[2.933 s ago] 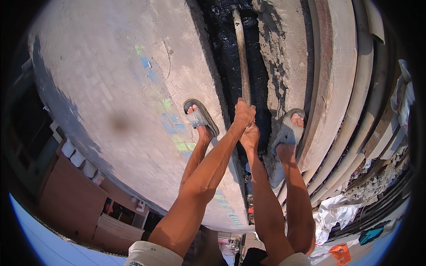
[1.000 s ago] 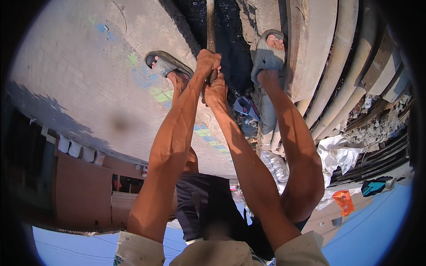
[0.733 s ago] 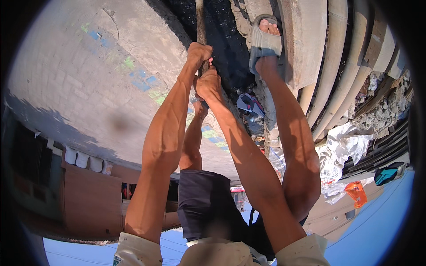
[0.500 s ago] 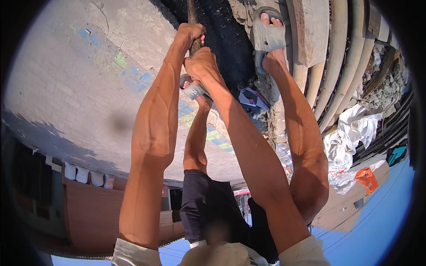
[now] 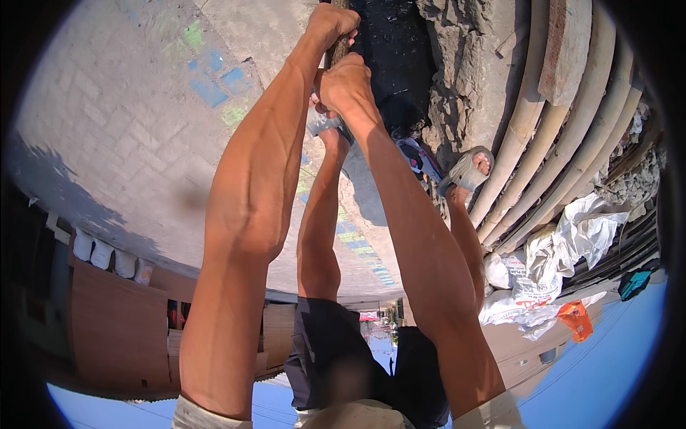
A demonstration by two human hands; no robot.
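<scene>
Left hand (image 5: 330,21) is clenched round the wooden handle (image 5: 337,48) at the upper edge of the view; right hand (image 5: 346,84) is clenched round the same handle just below it, the two hands almost touching. The handle runs up into the dark wet trench (image 5: 389,57); its working end is out of view. Trench edges: paved ground (image 5: 128,136) borders it on the left with open room; broken concrete (image 5: 464,79) borders it on the right, then a row of bamboo poles (image 5: 543,143) lying side by side. One sandalled foot (image 5: 468,170) stands at the concrete edge, near the poles. Containers: white sacks (image 5: 543,275) lie heaped beside the poles, contents not visible; an orange bag (image 5: 576,319) lies just beside them.
</scene>
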